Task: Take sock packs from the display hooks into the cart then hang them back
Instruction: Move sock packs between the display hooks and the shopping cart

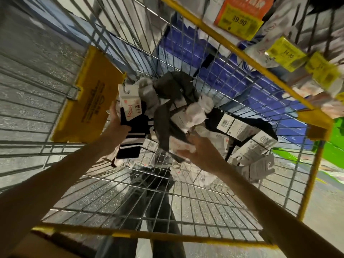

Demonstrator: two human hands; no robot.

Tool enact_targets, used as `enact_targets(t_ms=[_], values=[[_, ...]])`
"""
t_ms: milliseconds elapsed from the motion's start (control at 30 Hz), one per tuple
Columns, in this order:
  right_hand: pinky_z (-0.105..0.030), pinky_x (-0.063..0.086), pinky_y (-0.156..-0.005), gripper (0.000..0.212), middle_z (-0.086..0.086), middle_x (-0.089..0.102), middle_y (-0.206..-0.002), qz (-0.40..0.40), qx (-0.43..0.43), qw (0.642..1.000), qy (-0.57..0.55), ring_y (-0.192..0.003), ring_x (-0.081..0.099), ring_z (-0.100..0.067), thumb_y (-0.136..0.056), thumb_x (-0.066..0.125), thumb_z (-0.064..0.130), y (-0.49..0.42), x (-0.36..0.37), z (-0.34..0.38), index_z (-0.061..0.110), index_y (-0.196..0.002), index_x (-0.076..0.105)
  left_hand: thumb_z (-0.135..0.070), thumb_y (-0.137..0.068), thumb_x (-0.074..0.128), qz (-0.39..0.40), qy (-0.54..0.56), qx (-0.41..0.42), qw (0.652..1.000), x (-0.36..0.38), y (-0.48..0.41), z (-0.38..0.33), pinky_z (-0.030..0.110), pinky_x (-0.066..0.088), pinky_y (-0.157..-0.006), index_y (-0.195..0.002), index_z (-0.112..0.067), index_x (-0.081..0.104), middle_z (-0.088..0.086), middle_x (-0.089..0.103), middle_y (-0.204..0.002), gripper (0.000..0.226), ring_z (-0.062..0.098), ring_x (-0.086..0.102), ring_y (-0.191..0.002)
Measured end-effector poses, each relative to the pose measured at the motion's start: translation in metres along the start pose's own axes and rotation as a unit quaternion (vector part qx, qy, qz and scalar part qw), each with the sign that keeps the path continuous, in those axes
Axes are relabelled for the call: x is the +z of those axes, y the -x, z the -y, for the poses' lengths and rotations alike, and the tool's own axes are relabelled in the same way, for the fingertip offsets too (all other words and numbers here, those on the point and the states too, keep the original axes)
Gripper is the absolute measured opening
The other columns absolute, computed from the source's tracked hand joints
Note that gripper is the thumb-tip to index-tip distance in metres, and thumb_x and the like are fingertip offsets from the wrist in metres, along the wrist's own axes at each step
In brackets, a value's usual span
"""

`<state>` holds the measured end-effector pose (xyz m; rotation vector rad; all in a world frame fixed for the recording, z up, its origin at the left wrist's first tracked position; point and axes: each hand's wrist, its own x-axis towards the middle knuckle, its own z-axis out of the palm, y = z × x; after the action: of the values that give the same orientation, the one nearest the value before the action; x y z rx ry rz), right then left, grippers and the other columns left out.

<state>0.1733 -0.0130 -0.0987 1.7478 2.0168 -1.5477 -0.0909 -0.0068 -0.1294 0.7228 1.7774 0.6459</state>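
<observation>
A: Sock packs point(188, 116), where?

B: Heaped at the far end of the cart point(167, 211). Black, grey and white ones are mixed, with card headers and barcodes showing.

A: Room first.

B: Speckled grey floor point(28, 81), a shop aisle. Stacked blue boxes point(232, 75) sit low behind the cart. Top right there are more hanging packs, blurred, with yellow price tags point(284, 53) and an orange sign point(242, 13) reading 39.90. There's a bright green patch at the right edge, can't tell what it is.

A: Cart?

B: Wire mesh with a yellow rim. A yellow panel point(91, 108) hangs on its left wall, print too smeared to read. Dark trouser legs point(149, 202) show through the mesh bottom.

A: Hands?

B: Both reach into the basket. The left hand point(119, 120) has its fingers curled round a black striped pack point(130, 136) with a white card header, held up at the left edge of the heap. The right hand point(202, 151) grips a white-carded pack point(181, 146) at the near edge of the heap.

A: Anything hidden?

B: The lower packs are buried under the top ones, so no count. The right-hand fingertips are tucked behind the card. Both forearms are cut off at the bottom of the frame. The top-right display is motion-blurred and the hooks can't be made out.
</observation>
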Motion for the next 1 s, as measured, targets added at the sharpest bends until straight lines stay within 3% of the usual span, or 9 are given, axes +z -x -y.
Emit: enact_targets(t_ms=[67, 133, 233, 333, 433, 567, 667, 833, 1000], values=[[-0.039, 0.056, -0.082, 0.032, -0.013, 0.054, -0.133, 0.112, -0.008, 0.979, 0.169, -0.102, 0.063, -0.023, -0.084, 0.068, 0.036, 0.014, -0.02, 0.011, 0.015, -0.109, 0.066, 0.026, -0.085, 0.045, 0.018, -0.084, 0.089, 0.992, -0.004, 0.003, -0.01, 0.002, 0.037, -0.092, -0.156, -0.015, 0.002, -0.008, 0.029, -0.139, 0.093, -0.003, 0.029, -0.124], [-0.034, 0.053, -0.085, 0.03, -0.006, 0.062, -0.12, 0.199, -0.04, 0.925, 0.32, -0.103, 0.063, -0.021, -0.087, 0.065, 0.028, 0.021, -0.033, 0.028, 0.014, -0.112, 0.064, 0.019, -0.089, 0.045, 0.053, -0.191, 0.18, 0.964, -0.007, 0.004, -0.011, 0.016, 0.043, -0.102, -0.157, -0.021, -0.001, 0.001, 0.033, -0.148, 0.091, 0.003, 0.041, -0.125], [-0.027, 0.043, -0.077, 0.03, -0.001, 0.06, -0.107, 0.212, -0.088, 0.883, 0.41, -0.104, 0.058, -0.019, -0.088, 0.065, 0.023, 0.016, -0.038, 0.05, 0.013, -0.115, 0.059, 0.009, -0.094, 0.044, 0.133, -0.286, 0.212, 0.925, -0.001, 0.007, -0.004, 0.045, 0.056, -0.059, -0.153, -0.043, -0.01, 0.033, 0.065, -0.103, 0.095, 0.039, 0.064, -0.07], [-0.027, 0.041, -0.071, 0.033, -0.001, 0.05, -0.091, 0.153, -0.105, 0.908, 0.374, -0.095, 0.057, -0.019, -0.081, 0.072, 0.019, -0.008, -0.036, 0.061, 0.015, -0.112, 0.061, 0.007, -0.097, 0.039, 0.203, -0.248, 0.177, 0.93, 0.016, 0.018, -0.003, 0.038, 0.05, -0.056, -0.152, -0.039, 0.031, 0.016, 0.065, -0.103, 0.071, 0.039, 0.058, -0.069], [-0.026, 0.033, -0.068, 0.038, 0.003, 0.043, -0.088, 0.093, -0.091, 0.952, 0.278, -0.088, 0.048, -0.015, -0.075, 0.08, 0.025, -0.032, -0.036, 0.068, 0.015, -0.107, 0.061, 0.009, -0.091, 0.044, 0.244, -0.207, 0.11, 0.941, 0.033, 0.029, 0.002, 0.039, 0.055, -0.085, -0.112, -0.023, 0.07, 0.005, 0.067, -0.104, 0.046, 0.031, 0.066, -0.091], [-0.02, 0.038, -0.061, 0.045, 0.002, 0.06, -0.093, 0.04, -0.082, 0.993, 0.081, -0.087, 0.055, -0.013, -0.066, 0.089, 0.027, -0.045, -0.026, 0.06, 0.007, -0.101, 0.069, -0.024, -0.095, 0.053, 0.245, 0.04, -0.129, 0.96, 0.036, 0.025, -0.001, 0.038, 0.053, -0.077, -0.102, -0.012, 0.074, 0.004, 0.075, -0.087, 0.026, 0.029, 0.069, -0.087], [-0.027, 0.045, -0.072, 0.044, -0.008, 0.068, -0.094, -0.005, -0.049, 0.998, -0.045, -0.088, 0.063, -0.022, -0.063, 0.09, 0.032, -0.045, -0.006, 0.035, 0.006, -0.092, 0.07, -0.047, -0.082, 0.072, 0.299, -0.019, -0.055, 0.953, 0.029, 0.02, 0.004, 0.036, 0.053, -0.085, -0.103, -0.031, 0.075, -0.005, 0.076, -0.099, 0.027, 0.016, 0.072, -0.095], [-0.035, 0.052, -0.076, 0.019, 0.0, 0.071, -0.085, -0.078, 0.009, 0.972, -0.222, -0.084, 0.068, -0.018, -0.087, 0.07, 0.028, -0.044, 0.022, 0.0, 0.01, -0.093, 0.068, -0.061, -0.065, 0.081, 0.352, -0.223, 0.013, 0.909, 0.033, 0.026, 0.028, 0.037, 0.054, -0.096, -0.11, -0.026, 0.072, -0.011, 0.074, -0.103, 0.058, 0.008, 0.069, -0.1], [-0.014, 0.033, -0.081, 0.033, -0.014, 0.054, -0.119, -0.205, 0.127, 0.969, 0.062, -0.104, 0.048, -0.013, -0.089, 0.062, 0.014, -0.047, 0.022, -0.065, 0.014, -0.122, 0.055, -0.039, -0.073, 0.084, 0.257, -0.104, -0.025, 0.96, 0.039, 0.019, 0.044, 0.04, 0.05, -0.101, -0.114, -0.026, 0.071, -0.009, 0.074, -0.108, 0.045, 0.014, 0.067, -0.106]])
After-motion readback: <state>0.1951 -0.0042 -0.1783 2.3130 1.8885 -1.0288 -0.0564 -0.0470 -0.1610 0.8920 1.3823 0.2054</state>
